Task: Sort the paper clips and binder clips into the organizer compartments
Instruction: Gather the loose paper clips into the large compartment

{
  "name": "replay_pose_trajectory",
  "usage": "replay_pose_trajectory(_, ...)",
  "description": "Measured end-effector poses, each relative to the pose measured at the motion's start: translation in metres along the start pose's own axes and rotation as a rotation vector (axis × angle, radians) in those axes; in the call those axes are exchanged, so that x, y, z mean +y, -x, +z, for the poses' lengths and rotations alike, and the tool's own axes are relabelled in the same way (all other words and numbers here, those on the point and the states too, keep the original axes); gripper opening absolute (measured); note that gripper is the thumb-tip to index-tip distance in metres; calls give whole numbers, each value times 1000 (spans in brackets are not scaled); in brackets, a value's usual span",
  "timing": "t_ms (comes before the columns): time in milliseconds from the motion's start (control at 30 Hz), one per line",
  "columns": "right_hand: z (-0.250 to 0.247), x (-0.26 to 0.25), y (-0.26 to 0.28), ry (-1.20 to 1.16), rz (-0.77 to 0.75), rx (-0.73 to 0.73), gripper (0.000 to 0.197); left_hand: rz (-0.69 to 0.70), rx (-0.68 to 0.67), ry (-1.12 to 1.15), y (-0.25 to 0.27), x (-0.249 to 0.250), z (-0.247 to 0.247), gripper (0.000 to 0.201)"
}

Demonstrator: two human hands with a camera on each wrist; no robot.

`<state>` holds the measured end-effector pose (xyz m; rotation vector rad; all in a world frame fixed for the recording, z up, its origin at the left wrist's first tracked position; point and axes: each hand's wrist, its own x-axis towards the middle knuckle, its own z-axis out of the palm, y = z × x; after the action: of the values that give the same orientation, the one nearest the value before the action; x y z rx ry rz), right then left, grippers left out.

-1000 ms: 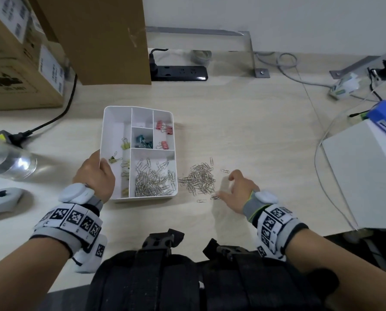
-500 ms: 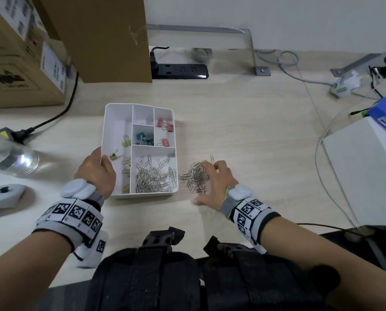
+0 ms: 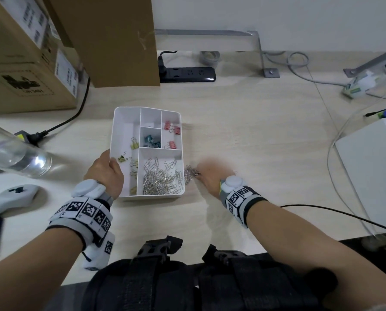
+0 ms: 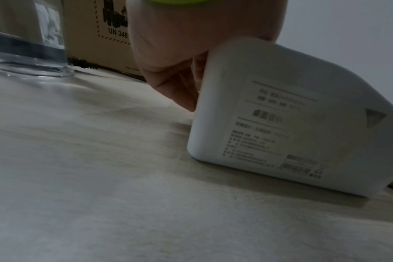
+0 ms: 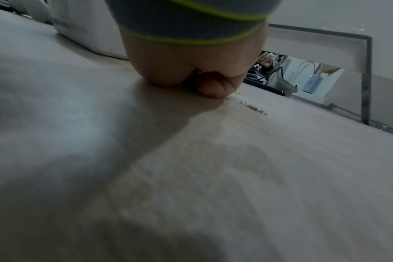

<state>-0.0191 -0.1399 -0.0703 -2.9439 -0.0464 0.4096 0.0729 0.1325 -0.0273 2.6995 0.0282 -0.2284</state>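
The organizer point(image 3: 122, 122) is gripped at its left wall by the left hand point(image 3: 106, 173) and tilted off the surface point(image 3: 255, 142). The loose paper clips point(image 3: 190, 173) are swept toward it by the blurred right hand point(image 3: 210, 176), whose finger state cannot be told. Clips could be jammed against the right wall, or sorted binder clips point(image 3: 171, 129) spilled by the tilt.

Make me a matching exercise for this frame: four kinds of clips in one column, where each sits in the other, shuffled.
Things:
1. pink binder clips
2. teal binder clips
3. yellow binder clips
4. loose paper clips

Places:
A. long left compartment of the organizer
B. on the table, against the right hand
C. far right compartment
D. small middle compartment

Pairs: 1-C, 2-D, 3-A, 4-B
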Motion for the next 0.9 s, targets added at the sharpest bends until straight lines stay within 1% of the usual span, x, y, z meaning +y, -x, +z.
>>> replay_pose_trajectory(100, -4, 0, -2, -69, -27, 13, 33, -8, -12, -6, 1, 2, -2, 29)
replay_pose_trajectory(167, -5, 0, -3, -110, -29, 51, 40, -8, 3, -5, 0, 2, -1, 29)
replay_pose_trajectory(200, -7, 0, -3, -142, 13, 47, 41, -8, 10, -4, 0, 2, 0, 28)
replay_pose_trajectory(267, -7, 4, -4, -251, 117, 36, 29, -7, 18, -5, -1, 0, 1, 28)
replay_pose_trajectory(333, -11, 6, -3, -356, 212, 40, 22, -11, 24, -1, -1, -1, 2, 28)
replay_pose_trajectory(467, -29, -3, -5, -515, 253, 217, 18, 7, 63, 31, -2, -2, 5, 27)
replay_pose_trajectory(533, -42, -14, -11, -605, 236, 291, 19, 9, 74, 32, -1, -3, 4, 27)
replay_pose_trajectory(633, -63, -37, -20, -695, 175, 340, 22, 9, 66, 31, 0, -1, 3, 29)
replay_pose_trajectory(733, -74, -60, -27, -739, 113, 347, 21, 17, 61, 25, -1, -1, 3, 30)
replay_pose_trajectory(833, -71, -83, -34, -745, 41, 347, 17, 15, 66, 13, -1, -3, 5, 29)
replay_pose_trajectory(900, -66, -95, -36, -686, -3, 280, 18, 13, 67, 16, -1, -4, 5, 30)
